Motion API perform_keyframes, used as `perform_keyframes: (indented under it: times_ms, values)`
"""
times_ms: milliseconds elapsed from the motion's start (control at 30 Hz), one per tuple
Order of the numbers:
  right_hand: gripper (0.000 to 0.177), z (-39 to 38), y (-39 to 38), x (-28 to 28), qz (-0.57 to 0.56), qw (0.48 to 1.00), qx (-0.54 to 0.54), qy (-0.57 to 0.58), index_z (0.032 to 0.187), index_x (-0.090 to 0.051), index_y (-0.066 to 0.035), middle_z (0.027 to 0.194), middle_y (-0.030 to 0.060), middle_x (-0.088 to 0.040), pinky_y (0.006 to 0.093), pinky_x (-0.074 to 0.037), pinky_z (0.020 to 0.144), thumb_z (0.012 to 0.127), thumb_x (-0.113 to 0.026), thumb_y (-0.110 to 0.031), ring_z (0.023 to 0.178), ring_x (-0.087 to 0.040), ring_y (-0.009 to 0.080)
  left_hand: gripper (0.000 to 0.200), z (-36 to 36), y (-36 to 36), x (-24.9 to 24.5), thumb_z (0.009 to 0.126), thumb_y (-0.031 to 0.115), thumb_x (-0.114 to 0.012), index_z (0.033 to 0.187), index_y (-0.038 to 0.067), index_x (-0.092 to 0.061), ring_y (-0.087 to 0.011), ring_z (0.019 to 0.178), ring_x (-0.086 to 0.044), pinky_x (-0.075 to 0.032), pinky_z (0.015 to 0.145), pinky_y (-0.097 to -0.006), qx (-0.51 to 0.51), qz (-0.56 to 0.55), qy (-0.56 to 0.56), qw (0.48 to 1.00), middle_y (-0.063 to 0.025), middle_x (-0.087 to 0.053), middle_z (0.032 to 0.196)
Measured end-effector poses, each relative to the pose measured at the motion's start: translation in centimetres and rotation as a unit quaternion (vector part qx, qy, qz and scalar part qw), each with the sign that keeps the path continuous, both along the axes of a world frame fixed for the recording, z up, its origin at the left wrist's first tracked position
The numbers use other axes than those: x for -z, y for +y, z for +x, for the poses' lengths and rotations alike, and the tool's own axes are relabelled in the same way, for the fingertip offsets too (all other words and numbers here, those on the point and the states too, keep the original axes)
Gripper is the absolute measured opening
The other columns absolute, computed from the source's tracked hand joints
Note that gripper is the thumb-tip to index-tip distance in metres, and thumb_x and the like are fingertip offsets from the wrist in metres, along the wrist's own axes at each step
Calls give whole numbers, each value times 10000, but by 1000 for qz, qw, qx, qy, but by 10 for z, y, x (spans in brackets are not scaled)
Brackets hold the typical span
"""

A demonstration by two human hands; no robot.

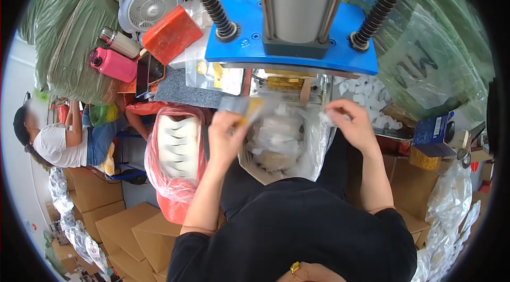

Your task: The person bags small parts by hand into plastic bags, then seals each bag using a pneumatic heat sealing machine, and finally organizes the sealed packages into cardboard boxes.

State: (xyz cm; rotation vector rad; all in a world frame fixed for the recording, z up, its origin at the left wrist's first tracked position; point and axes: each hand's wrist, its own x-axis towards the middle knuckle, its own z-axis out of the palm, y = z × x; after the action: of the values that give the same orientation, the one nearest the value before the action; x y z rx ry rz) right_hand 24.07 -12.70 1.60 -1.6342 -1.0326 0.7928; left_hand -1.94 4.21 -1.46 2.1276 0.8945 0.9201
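The one head-worn camera looks forward and steeply down, close above the plastic-lined container [319,146].

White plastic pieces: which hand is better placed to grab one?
Probably the right hand: it is beside the white plastic pieces, while the left hand is farther away, holding a blurred pouch.

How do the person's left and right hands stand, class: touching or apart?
Apart: the head view shows an open gap between the left hand and the right hand, with the plastic-lined container visible between.

Blue press plate [244,48], blurred grey-and-yellow pouch [247,105], white packets [179,144], translucent red bag [178,190], pink bottle [117,65], mottled grey mat [186,88], black shirt [292,229]
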Motion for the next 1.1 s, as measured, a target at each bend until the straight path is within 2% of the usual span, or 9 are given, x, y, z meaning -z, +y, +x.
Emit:
perform_keyframes:
  times_ms: [167,300,433,533,667,733,933,1000,1100]
  values:
    - [169,-22,29,-49,15,968,-196,-154,971,-629,-6,891,69,-629,294,-462,709,810,-634,-58,791,-595,182,88,12,-30,-25,714,24,-731,744,4,-650,-118,671,-485,-390,605,-267,138,-140,31,980,-19,-579,686]
    - [252,-46,21,-13,86,989,-110,-48,1081,-609,-33,917,54,-610,270,-453,728,830,-630,-48,803,-566,148,93,9,-54,5,801,78,-716,795,4,-659,-27,615,-469,-364,551,-194,131,-490,-75,858,43,-586,702]
    - [546,-39,16,5,3,996,-47,73,1357,-396,-62,1046,28,-574,207,-444,723,854,-606,-32,793,-526,69,133,27,-56,21,815,124,-718,769,18,-653,-23,543,-457,-330,474,-193,76,-554,-139,818,37,-566,640]
    - [402,-12,12,1,-19,999,15,24,1251,-527,-58,1030,23,-597,212,-440,658,856,-596,-38,735,-525,58,53,45,-28,19,828,67,-673,838,15,-661,-54,583,-543,-414,518,-200,51,-580,-188,791,3,-634,725]
    - [223,13,16,-11,39,990,101,-91,1038,-649,-31,974,41,-611,268,-448,641,825,-638,-96,713,-549,112,140,77,-4,34,834,111,-672,712,65,-623,-35,471,-431,-317,430,-202,23,-550,-226,804,34,-557,607]
    - [178,30,21,19,-1,909,174,-377,948,-661,-14,948,115,-609,338,-473,662,789,-652,-93,743,-594,248,61,76,1,41,822,52,-677,768,30,-654,-51,622,-554,-420,551,-188,44,-567,-237,788,-6,-634,733]
    - [106,36,27,41,5,907,136,-399,859,-613,-15,926,145,-568,420,-475,678,763,-637,-52,797,-577,365,217,58,28,-7,833,179,-671,913,-23,-680,-58,597,-554,-443,556,-216,-9,-367,19,930,21,-587,649]
    - [75,40,27,39,28,946,155,-284,837,-600,-9,911,158,-561,412,-470,665,772,-622,-37,787,-576,364,402,28,73,6,790,179,-688,1138,-4,-603,-274,953,-613,-458,870,-376,-82,138,31,987,-166,-646,1026]
    - [101,42,19,38,50,953,153,-256,885,-616,-7,917,135,-580,363,-474,665,785,-618,-25,769,-589,313,660,-15,83,36,667,254,-763,1275,144,-532,-322,1185,-464,-320,996,-505,-11,261,291,920,-128,-472,1342]
